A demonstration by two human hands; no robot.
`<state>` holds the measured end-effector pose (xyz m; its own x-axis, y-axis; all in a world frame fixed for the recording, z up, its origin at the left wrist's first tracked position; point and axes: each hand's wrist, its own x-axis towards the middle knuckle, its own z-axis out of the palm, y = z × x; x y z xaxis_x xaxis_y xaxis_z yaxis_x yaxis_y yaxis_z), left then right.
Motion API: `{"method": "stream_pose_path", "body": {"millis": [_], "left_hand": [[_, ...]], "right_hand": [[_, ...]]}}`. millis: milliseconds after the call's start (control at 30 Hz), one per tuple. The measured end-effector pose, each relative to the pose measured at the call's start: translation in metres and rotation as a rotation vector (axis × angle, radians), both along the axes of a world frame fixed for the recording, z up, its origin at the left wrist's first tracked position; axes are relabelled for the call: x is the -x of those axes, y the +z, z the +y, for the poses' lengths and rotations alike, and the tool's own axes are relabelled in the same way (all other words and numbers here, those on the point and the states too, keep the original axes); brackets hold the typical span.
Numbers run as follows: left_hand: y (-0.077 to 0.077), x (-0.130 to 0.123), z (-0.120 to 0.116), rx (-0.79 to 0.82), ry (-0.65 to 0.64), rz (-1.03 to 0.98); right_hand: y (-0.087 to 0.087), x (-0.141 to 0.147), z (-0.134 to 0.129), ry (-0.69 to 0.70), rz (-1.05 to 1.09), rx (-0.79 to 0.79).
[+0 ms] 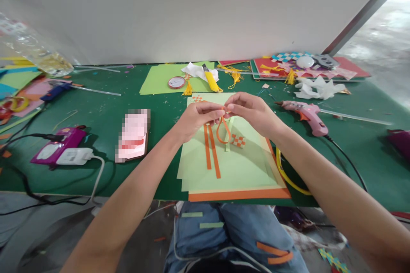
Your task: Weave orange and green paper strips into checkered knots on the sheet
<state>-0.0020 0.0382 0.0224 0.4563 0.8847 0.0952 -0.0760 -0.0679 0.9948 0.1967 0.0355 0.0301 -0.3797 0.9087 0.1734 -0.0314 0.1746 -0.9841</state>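
My left hand (200, 119) and my right hand (250, 113) meet above a stack of pale green paper (253, 166). Both pinch an orange paper strip (219, 133), which hangs between them in a loop. Under and beside my left hand, two more orange strips (213, 153) extend down the sheets. A small orange-and-white checkered woven piece (238, 140) is just right of the loop, near a narrow light green strip (227, 145). Another checkered piece (197, 99) sits at the stack's top left.
A phone (133, 136) and a purple power socket (59, 147) are at the left. A pink glue gun (306, 115) with its cable lies at the right. Behind are a yellow cutter (211, 80), a round tin (176, 82), tassels (188, 88) and crumpled tissue (318, 88).
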Motion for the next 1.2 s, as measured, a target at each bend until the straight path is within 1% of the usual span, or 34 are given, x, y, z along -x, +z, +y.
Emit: {"method": "stream_pose_path", "body": {"millis": [67,167,267,367,467,733,1000,1200], "left_hand": [[0.000,0.000,0.000,0.014,0.054,-0.039],[0.003,-0.001,0.000,0.011,0.093,-0.073],[0.006,-0.002,-0.002,0.003,0.044,-0.077],[0.007,-0.002,-0.002,0.024,-0.003,-0.099],[0.006,-0.002,-0.002,0.043,0.008,-0.111],[0.004,-0.003,-0.001,0.040,0.025,-0.141],[0.004,-0.002,-0.001,0.033,0.084,-0.202],[0.002,0.000,0.002,0.032,0.137,-0.268]], "right_hand": [[-0.001,0.001,0.000,0.048,-0.001,0.108],[-0.005,0.004,-0.001,0.191,0.005,0.217],[-0.011,0.008,-0.002,0.288,0.042,0.217],[-0.017,0.010,-0.002,0.322,0.109,0.209],[-0.018,0.009,-0.001,0.325,0.157,0.211],[-0.016,0.009,-0.002,0.339,0.185,0.191],[-0.012,0.009,-0.003,0.263,0.101,0.248],[-0.014,0.008,-0.002,0.261,0.106,0.237]]}}
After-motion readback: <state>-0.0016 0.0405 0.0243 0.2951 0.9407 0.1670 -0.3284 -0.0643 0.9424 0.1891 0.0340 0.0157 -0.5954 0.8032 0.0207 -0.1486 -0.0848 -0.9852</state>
